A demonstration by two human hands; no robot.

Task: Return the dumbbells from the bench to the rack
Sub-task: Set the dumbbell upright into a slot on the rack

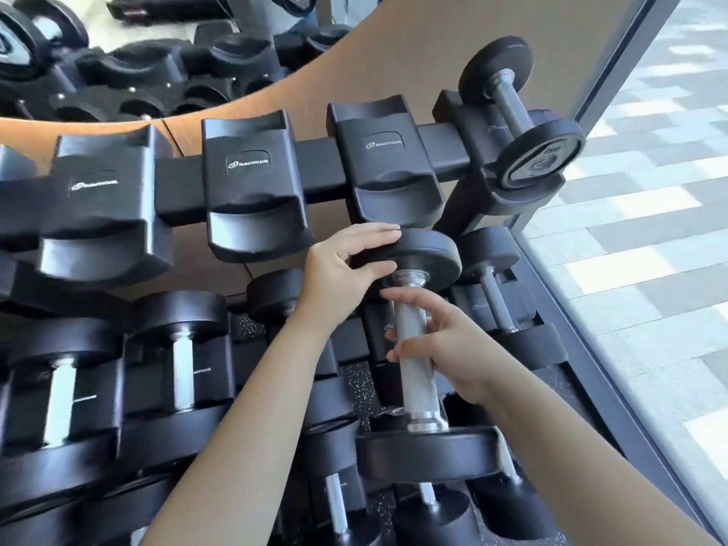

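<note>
Head view: dumbbell (414, 374) held in the air near the right end of the rack (315, 164), just below an empty top-row cradle (388, 159). Fingers of right hand (447, 346) curl round its knurled handle; left hand (338, 271) pinches the far head. Small dumbbell (520, 124) seated top-right.

Brown wall (413, 53), mirror (118, 41) upper left — sunlit window (650, 230) right.

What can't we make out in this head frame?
Head view only:
- Weight marking on the held dumbbell: both heads are edge-on, with their faces turned away.
- Whether its far head sits in a cradle: the left hand and the head itself cover that spot.
- Right hand thumb: hidden behind the handle.
- Number on the top-right racked dumbbell: blurred.
- Bench: outside the frame.
</note>
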